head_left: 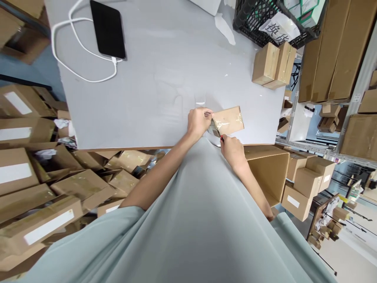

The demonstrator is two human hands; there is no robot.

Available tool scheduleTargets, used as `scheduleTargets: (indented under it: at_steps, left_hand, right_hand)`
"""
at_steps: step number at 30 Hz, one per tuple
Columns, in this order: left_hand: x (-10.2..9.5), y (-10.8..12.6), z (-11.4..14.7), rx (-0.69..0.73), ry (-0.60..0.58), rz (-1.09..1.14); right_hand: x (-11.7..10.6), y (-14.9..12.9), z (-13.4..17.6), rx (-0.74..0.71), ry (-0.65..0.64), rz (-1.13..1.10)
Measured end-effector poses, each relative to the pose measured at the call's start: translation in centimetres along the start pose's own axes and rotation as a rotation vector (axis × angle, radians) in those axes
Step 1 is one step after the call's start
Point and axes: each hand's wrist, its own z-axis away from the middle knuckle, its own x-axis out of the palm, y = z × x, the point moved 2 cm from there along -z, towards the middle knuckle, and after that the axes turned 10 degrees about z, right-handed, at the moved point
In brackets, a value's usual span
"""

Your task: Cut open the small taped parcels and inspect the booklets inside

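Observation:
A small cardboard box (228,121) with shiny clear tape on it lies near the table's front edge. My left hand (198,122) is closed at the box's left end, fingers pinching its edge or flap. My right hand (233,151) is closed just below the box, around a small tool with a red and black part (222,138) showing at the fingertips. The tool's kind is mostly hidden by the fingers. Its tip is close to the box's lower left corner, and I cannot tell whether it touches.
On the grey table (141,98) lie a black phone (108,30) and its white cable (85,78). Two small boxes (273,67) and a black crate (250,19) stand at the right. Many cartons (82,188) are heaped below left; an open carton (268,169) stands below right.

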Motion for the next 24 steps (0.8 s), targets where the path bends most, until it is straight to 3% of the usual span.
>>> scheduleTargets:
  at_steps: [5,9,14,24]
  left_hand:
    - [-0.4,-0.5,-0.6,-0.027,-0.006,0.085]
    - [-0.4,-1.4,-1.1,-0.064,-0.022,0.161]
    - [-0.4,-2.0,-1.3,-0.072,-0.022,0.197]
    - [0.1,-1.6,-0.6,-0.109,0.07,0.154]
  right_hand:
    - [-0.2,1.2,1.2,-0.011,0.101,-0.106]
    - [-0.2,1.8,-1.4,-0.076,0.202,-0.177]
    - [0.7,2.0,-4.3,-0.154,0.194,-0.162]
    - [-0.4,0.7,-4.2,-0.122,0.154,-0.127]
